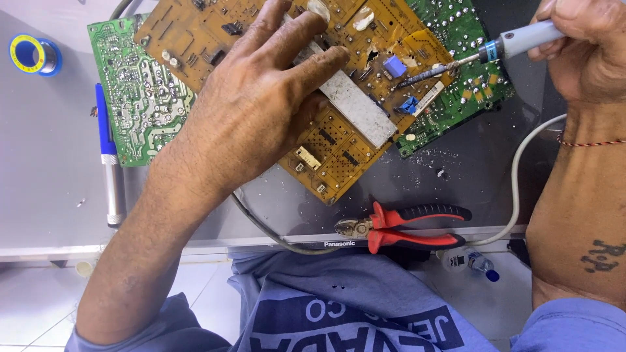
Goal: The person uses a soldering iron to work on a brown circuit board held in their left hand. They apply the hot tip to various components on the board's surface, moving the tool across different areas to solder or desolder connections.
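My left hand (261, 98) lies flat with fingers spread on a brown circuit board (339, 140), pressing it down beside a grey metal strip (355, 104). The brown board rests on top of a green circuit board (137, 98) that shows at the left and at the upper right. My right hand (587, 45) grips a soldering iron (515, 40) with a grey handle; its tip touches the brown board near a blue component (394, 65).
Red-handled cutting pliers (404, 227) lie at the near edge of the grey panel (45, 169). A blue and silver pen-shaped tool (109, 163) lies left of the boards. A solder spool (32, 55) sits far left. A white cable (518, 176) curves at the right. A small bottle (473, 262) lies below the edge.
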